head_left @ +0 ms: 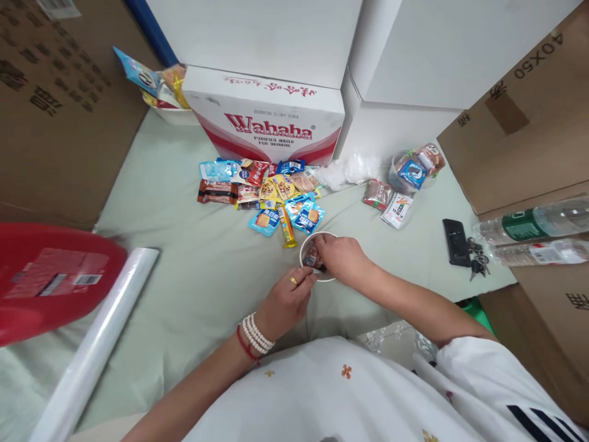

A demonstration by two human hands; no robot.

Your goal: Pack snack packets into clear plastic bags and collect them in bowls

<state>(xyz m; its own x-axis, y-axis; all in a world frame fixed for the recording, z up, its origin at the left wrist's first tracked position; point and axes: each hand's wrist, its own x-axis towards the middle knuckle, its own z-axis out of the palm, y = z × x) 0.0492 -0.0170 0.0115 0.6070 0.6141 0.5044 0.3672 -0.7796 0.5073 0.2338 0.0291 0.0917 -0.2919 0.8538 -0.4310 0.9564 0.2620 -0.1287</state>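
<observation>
Head view, clock face centred on the cup, twelve pointing away from the wearer.

Item 1: white cup (pixel 302 253), upright on the pale cloth (pixel 193 313), mid-picture. Contents: at least one wrapped packet (pixel 311 259); anything beneath is hidden.

Item 2: right hand (pixel 343 261), three o'clock. Fingertips curled into the cup, at the packet; whether they grasp it, cannot tell.

Item 3: left hand (pixel 286 298), seven to eight o'clock. Thumb and forefinger drawn together at the near rim; whether they pinch rim or wrapper, cannot tell.

Item 4: snack pile (pixel 276 187), eleven o'clock, loose, just beyond the cup, untouched by either hand.

Item 5: plastic tub (pixel 394 175), between one and two o'clock, holding packets; two loose packets, one brown (pixel 377 194), one white (pixel 397 210), on its near side.

Item 6: phone (pixel 457 242) and keys (pixel 479 261), three o'clock.

Progress, by judgement: handling at the cup under way, unfinished; the pile and both loose packets lie outside it.
</observation>
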